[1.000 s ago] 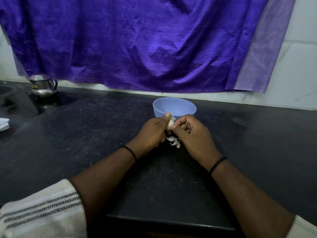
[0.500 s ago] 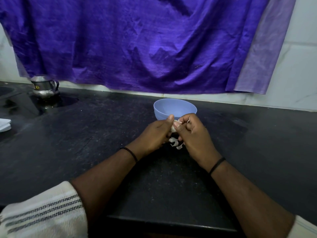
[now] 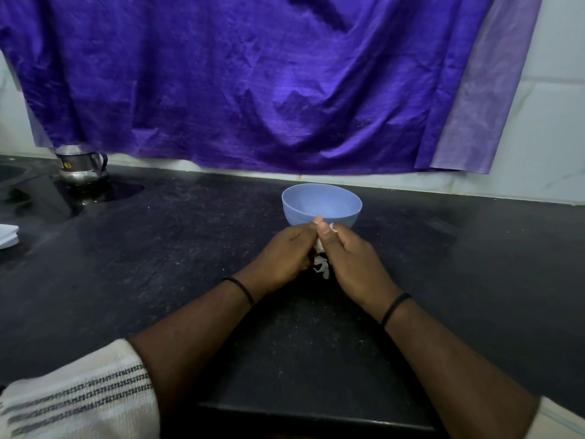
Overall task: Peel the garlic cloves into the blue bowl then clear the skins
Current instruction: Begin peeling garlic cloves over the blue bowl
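While both hands are meeting just near of the bowl [image 3: 321,204] | left hand [image 3: 281,251] and right hand [image 3: 351,258] are pinching a clove [image 3: 319,245] between curled fingers | skins [image 3: 322,269] are lying on the counter [image 3: 158,248] beneath | pot [image 3: 81,166] is standing far left.

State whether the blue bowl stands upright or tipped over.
Upright. The blue bowl sits on the black counter with its open rim facing up, just beyond both hands.
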Demonstrator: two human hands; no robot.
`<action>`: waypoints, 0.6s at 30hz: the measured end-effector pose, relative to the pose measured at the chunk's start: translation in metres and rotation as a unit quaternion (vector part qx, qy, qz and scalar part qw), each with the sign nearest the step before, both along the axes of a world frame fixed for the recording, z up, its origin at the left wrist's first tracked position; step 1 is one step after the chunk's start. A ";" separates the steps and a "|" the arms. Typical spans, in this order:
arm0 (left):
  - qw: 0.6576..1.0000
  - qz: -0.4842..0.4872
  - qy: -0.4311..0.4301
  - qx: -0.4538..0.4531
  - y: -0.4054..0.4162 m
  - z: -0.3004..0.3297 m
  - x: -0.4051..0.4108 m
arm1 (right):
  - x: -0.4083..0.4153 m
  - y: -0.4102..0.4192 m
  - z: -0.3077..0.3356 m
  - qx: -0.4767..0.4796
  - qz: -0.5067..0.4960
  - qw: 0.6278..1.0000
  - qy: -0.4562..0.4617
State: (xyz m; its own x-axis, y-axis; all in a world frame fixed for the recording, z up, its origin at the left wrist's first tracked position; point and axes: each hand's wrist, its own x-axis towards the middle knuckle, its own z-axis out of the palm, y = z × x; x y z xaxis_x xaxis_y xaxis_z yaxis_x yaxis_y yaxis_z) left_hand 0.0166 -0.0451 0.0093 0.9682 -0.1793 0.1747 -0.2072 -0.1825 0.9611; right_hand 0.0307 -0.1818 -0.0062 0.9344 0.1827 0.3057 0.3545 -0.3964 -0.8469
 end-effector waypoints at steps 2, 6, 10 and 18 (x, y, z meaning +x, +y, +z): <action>1.000 0.000 -0.003 -0.025 -0.001 0.000 0.001 | 0.000 0.002 -0.001 0.031 0.006 0.999 -0.013; 0.998 -0.005 0.000 -0.066 -0.002 -0.002 0.001 | 0.000 0.005 0.000 0.085 0.015 0.995 -0.049; 0.995 -0.022 0.027 -0.095 0.000 -0.001 0.003 | 0.002 0.006 0.000 0.134 0.057 0.988 -0.050; 0.989 -0.047 0.080 -0.117 0.002 -0.002 0.002 | 0.009 0.006 -0.005 0.184 0.087 0.979 -0.002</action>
State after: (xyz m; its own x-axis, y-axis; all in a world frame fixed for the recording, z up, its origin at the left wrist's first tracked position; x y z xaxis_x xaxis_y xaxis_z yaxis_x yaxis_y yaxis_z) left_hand 0.0188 -0.0431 0.0077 0.9679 -0.2418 0.0679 -0.0544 0.0624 0.9966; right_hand 0.0395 -0.1758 -0.0115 0.8975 0.2152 0.3849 0.3937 0.0021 -0.9192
